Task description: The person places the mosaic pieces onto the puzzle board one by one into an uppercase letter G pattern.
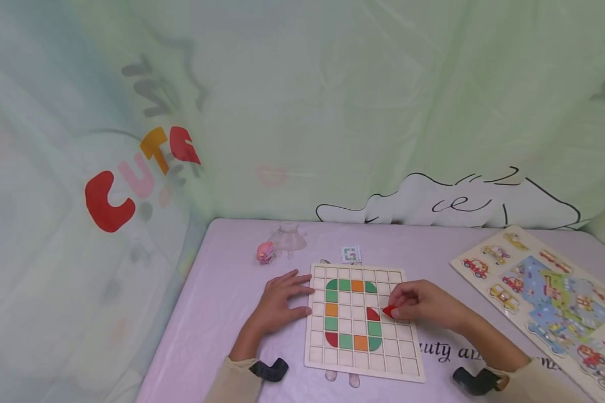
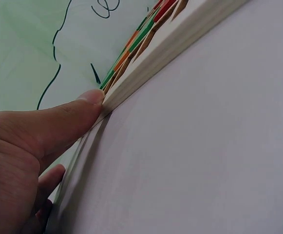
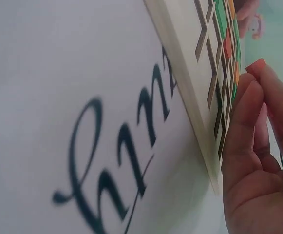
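A square wooden grid board (image 1: 400, 366) lies on the table, with green, orange and red tiles set in its cells in a ring-like shape. My left hand (image 1: 280, 302) rests at the board's left side with fingers spread; in the left wrist view its thumb (image 2: 68, 122) touches the board's edge. Over the right part of the board, my right hand (image 1: 426, 305) pinches a small red tile (image 1: 388, 311) between thumb and fingertips. That tile is just right of a red quarter-round tile (image 1: 372, 314) lying in the grid.
Behind the board lies a small pattern card (image 1: 350, 254). A pink toy-like object (image 1: 265, 252) sits at back left. On the right a wooden vehicle puzzle board (image 1: 484, 285) lies at an angle. Fabric walls (image 1: 282, 112) rise behind and to the left of the table.
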Demonstrator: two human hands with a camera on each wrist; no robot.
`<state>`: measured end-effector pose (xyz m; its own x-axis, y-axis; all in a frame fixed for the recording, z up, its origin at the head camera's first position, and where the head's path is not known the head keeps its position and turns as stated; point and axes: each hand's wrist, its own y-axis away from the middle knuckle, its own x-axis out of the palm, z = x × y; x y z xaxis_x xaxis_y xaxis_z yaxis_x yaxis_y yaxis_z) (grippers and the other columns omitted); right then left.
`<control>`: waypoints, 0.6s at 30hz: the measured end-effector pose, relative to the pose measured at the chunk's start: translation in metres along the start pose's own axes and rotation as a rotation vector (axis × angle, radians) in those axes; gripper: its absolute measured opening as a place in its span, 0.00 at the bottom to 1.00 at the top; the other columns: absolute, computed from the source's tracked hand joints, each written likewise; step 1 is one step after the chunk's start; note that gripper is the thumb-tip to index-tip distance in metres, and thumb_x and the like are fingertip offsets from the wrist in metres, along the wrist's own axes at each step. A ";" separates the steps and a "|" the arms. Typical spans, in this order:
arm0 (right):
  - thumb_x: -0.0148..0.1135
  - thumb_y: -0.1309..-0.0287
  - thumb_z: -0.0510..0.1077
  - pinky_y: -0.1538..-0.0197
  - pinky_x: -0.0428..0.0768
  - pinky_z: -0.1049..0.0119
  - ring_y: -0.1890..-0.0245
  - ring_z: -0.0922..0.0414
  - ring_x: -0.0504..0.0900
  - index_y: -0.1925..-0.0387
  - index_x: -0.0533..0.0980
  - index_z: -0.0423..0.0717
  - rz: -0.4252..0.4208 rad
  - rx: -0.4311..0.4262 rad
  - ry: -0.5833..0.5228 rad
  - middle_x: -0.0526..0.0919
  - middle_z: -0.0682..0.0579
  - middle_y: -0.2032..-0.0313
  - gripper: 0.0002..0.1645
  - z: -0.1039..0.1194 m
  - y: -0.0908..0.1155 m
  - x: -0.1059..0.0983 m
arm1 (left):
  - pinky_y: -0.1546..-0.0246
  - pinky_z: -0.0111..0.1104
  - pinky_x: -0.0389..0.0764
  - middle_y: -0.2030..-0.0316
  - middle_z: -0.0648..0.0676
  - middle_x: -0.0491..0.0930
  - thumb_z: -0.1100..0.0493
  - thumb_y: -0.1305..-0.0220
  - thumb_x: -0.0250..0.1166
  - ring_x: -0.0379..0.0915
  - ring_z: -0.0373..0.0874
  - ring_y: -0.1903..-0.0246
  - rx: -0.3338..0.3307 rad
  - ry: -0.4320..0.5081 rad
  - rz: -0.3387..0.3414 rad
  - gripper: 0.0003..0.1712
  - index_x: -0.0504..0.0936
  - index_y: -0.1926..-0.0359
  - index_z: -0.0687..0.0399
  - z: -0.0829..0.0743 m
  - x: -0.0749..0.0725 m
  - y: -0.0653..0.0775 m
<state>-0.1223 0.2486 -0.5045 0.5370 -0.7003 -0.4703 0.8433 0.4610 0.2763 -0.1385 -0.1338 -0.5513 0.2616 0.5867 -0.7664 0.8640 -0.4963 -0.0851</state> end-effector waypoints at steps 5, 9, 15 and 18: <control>0.73 0.41 0.50 0.57 0.77 0.72 0.61 0.59 0.80 0.60 0.85 0.53 -0.021 -0.027 0.003 0.88 0.55 0.63 0.09 0.007 -0.008 0.010 | 0.26 0.57 0.55 0.29 0.43 0.72 0.47 0.39 0.73 0.54 0.49 0.22 -0.010 0.002 0.000 0.25 0.84 0.40 0.40 -0.001 0.000 0.001; 0.73 0.41 0.50 0.58 0.78 0.72 0.61 0.58 0.80 0.60 0.86 0.52 -0.033 -0.010 -0.005 0.89 0.56 0.61 0.09 0.013 -0.014 0.019 | 0.26 0.57 0.55 0.29 0.43 0.72 0.47 0.39 0.73 0.54 0.49 0.22 -0.011 -0.004 0.003 0.25 0.84 0.41 0.40 -0.001 0.000 0.000; 0.73 0.40 0.45 0.59 0.82 0.72 0.62 0.56 0.81 0.60 0.86 0.53 -0.032 -0.009 0.021 0.87 0.55 0.61 0.06 0.021 -0.020 0.028 | 0.26 0.57 0.55 0.29 0.43 0.72 0.46 0.39 0.73 0.53 0.49 0.21 -0.010 -0.014 0.004 0.25 0.84 0.40 0.40 0.000 0.000 0.000; 0.73 0.41 0.44 0.61 0.84 0.71 0.66 0.57 0.82 0.61 0.85 0.50 -0.038 -0.003 0.007 0.87 0.53 0.63 0.06 0.024 -0.022 0.032 | 0.27 0.58 0.55 0.29 0.44 0.72 0.46 0.39 0.73 0.54 0.50 0.22 -0.004 -0.009 -0.001 0.25 0.85 0.41 0.40 -0.001 0.000 0.000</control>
<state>-0.1228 0.2028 -0.5058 0.5039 -0.7136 -0.4866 0.8632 0.4356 0.2551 -0.1382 -0.1334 -0.5502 0.2570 0.5815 -0.7719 0.8660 -0.4931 -0.0832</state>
